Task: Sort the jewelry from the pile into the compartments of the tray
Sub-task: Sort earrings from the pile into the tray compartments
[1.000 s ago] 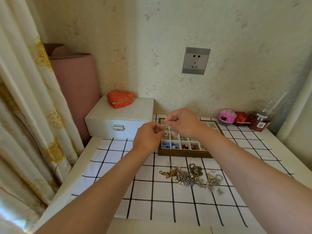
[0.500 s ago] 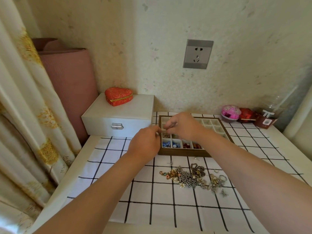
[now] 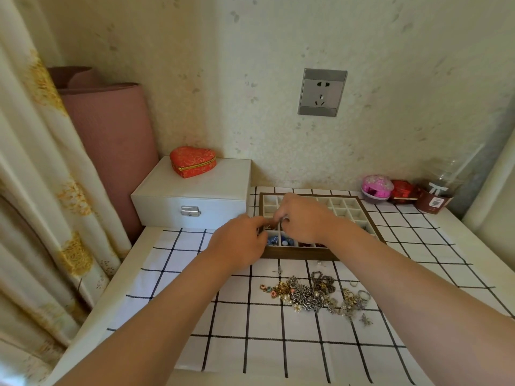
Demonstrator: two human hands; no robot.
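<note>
A wooden tray [image 3: 299, 254] with white square compartments sits at the back of the checked cloth. Blue and dark red pieces show in its front row. My left hand [image 3: 239, 243] and my right hand [image 3: 301, 218] meet over the tray's left side, fingertips pinched together low above the compartments. A small silvery piece shows at my right fingertips; what my left fingers hold is hidden. The jewelry pile [image 3: 315, 295], a tangle of chains, rings and beads, lies on the cloth in front of the tray.
A white jewelry box [image 3: 192, 196] with a red heart-shaped case [image 3: 192, 161] on it stands left of the tray. A pink ball [image 3: 376, 188], a red box [image 3: 402, 191] and a brown cup [image 3: 433, 200] stand at the back right. Curtain hangs at left.
Both hands have come down from above the tray with the small silvery piece, and now rest low over its left compartments.
</note>
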